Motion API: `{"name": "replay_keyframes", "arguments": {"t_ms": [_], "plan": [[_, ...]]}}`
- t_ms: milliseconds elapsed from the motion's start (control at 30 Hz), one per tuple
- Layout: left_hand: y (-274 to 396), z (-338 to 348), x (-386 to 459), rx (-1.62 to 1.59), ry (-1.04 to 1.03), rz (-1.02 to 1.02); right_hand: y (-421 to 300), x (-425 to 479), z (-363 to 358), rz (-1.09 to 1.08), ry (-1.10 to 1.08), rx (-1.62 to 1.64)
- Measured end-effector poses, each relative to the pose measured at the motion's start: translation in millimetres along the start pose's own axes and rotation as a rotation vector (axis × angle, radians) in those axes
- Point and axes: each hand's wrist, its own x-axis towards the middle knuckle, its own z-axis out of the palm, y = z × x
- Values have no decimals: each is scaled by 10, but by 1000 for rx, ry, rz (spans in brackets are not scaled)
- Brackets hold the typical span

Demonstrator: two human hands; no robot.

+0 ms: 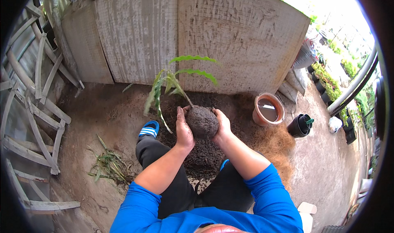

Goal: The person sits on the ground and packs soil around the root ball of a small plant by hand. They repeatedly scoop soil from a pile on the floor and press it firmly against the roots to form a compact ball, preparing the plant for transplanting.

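A rounded ball of dark soil (pixel 202 122) is held between my two palms above the ground. My left hand (pixel 183 129) presses its left side, with soil on the fingers. On its right side lies my right hand (pixel 222 125). A leafy green plant (pixel 180 84) with wavy-edged leaves rises from the top of the ball and leans to the left. Under my hands, between my legs, is a heap of loose dark soil (pixel 204 159). The undersides of my fingers and of the ball are hidden.
To the right stand a clay-coloured pot of murky water (pixel 256 116), stacked black plastic pots (pixel 296 126) and a spread of brown fibre (pixel 274 146). Pulled greenery (pixel 110 165) lies at the left. A large panel (pixel 240 42) closes off the front; wooden frames (pixel 40 128) stand far left.
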Motion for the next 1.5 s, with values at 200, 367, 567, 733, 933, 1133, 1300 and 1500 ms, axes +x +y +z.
{"name": "replay_keyframes", "arguments": {"t_ms": [200,367,567,733,933,1133,1300,1500], "plan": [[18,50,-4,56,-124,1,-58,-108,98,-6,107,-41],[-45,-25,47,42,-129,-4,-28,2,29,-83,142,-30],[-17,30,52,-88,142,-274,-19,74,-21,-196,204,-98],[6,-24,123,-110,279,-457,-122,-83,92,-594,154,-345],[-8,-102,165,-135,228,-504,-85,-223,126,-1163,-158,-1078],[-45,-139,182,-192,212,-449,-7,-253,96,-1354,-498,-1516],[17,-134,165,-180,213,-347,34,-250,106,-1460,-575,-1752],[142,-68,130,-163,181,-321,-158,-449,284,-1327,-519,-1742]]}}
